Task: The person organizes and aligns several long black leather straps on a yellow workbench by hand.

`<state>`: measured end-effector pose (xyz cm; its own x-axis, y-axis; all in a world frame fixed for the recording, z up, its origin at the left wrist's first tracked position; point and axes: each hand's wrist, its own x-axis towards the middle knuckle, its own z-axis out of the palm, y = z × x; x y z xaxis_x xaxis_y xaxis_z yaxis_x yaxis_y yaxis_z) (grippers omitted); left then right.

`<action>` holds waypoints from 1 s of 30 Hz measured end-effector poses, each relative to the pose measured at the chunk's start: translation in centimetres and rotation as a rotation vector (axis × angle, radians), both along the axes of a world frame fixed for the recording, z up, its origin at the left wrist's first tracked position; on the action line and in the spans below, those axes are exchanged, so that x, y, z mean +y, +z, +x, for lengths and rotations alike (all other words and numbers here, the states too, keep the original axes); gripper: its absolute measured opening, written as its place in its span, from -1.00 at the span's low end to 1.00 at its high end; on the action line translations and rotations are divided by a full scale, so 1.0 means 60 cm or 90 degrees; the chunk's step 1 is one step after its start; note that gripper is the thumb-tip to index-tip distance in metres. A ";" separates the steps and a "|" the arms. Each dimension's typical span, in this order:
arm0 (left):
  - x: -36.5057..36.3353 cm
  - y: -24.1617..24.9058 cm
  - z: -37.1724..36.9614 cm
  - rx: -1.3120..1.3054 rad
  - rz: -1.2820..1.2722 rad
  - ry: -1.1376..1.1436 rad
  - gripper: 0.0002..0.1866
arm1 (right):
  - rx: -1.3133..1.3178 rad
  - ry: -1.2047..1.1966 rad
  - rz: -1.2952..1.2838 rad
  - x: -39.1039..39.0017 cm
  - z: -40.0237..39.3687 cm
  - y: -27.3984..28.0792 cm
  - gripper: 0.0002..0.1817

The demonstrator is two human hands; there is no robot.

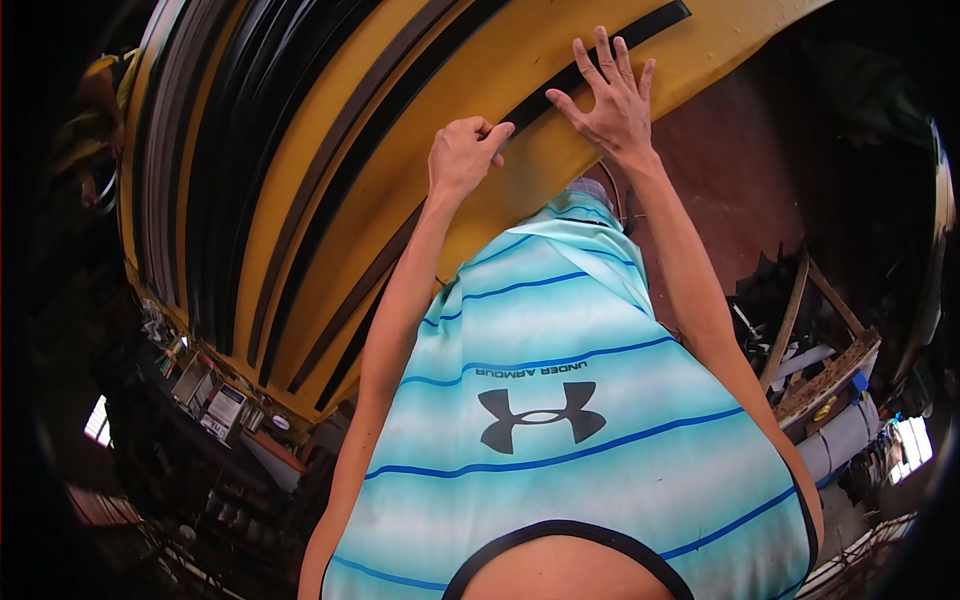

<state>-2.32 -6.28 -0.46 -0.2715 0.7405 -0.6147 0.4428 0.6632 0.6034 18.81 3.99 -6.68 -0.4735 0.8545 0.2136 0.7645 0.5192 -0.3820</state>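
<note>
A long flat black strip (530, 113) lies across a yellow surface (560, 40). My left hand (462, 158) is closed at the strip, its fingers curled under and its thumb pressed along it. To the right, my right hand (613, 105) is spread flat with fingers apart, overlapping the same strip near its upper end. No object shows in the right palm. Left of my hands, several more black and dark brown strips (335, 150) run side by side over the yellow surface.
A reddish floor (710, 150) shows right of the yellow surface. A wooden frame (790, 320) and a grey roll (840, 440) stand at the lower right. Cluttered boxes and a labelled container (223, 410) are at the lower left. At the far left edge, part of another person (98, 100) shows dimly.
</note>
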 end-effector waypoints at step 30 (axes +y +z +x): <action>-0.001 0.012 -0.002 0.020 -0.036 0.007 -0.60 | 0.009 -0.019 0.003 -0.004 -0.008 0.005 -0.11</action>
